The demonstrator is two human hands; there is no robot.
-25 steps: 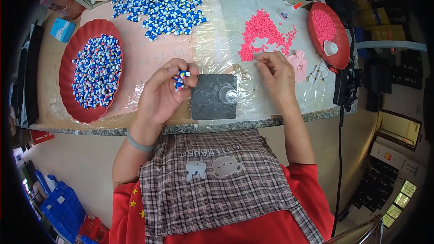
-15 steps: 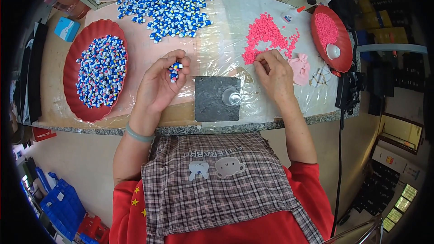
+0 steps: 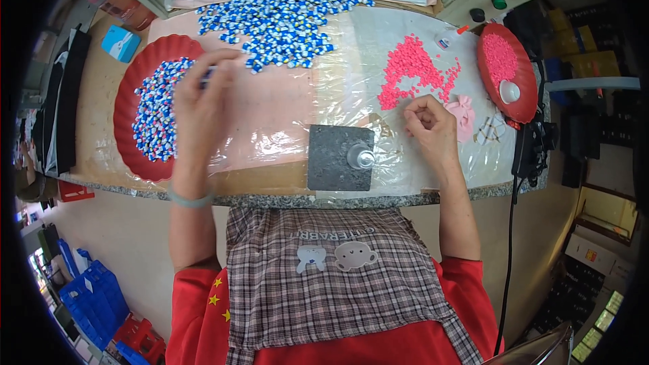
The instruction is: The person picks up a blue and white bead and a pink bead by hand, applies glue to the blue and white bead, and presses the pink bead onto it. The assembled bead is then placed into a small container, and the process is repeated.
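My left hand (image 3: 203, 105), smeared by motion, is over the right rim of a red scalloped tray (image 3: 125, 138). Its fingers are curled, and a bit of dark blue shows between them, from the small blue-and-white figurines held there. Many similar figurines with pink bits (image 3: 157, 111) fill the tray. On the right, my right hand (image 3: 433, 132) is closed in a pinch just below a heap of small pink pieces (image 3: 409, 64). Whatever its fingertips hold is too small or hidden to see. Between the hands, a small clear cup (image 3: 362, 157) stands on a dark square slab (image 3: 331, 169).
A large pile of blue-and-white figurines (image 3: 284, 17) spreads across the back. At right, a second red tray (image 3: 524, 91) contains pink pieces and a white cup (image 3: 509, 92). A small glue bottle (image 3: 444, 42) and a pink cloth bundle (image 3: 462, 116) lie near the pink heap.
My left hand has swung left and up to the red tray, its palm turning away. My right hand has drawn back a little from the pink heap. The whole view has shifted slightly.
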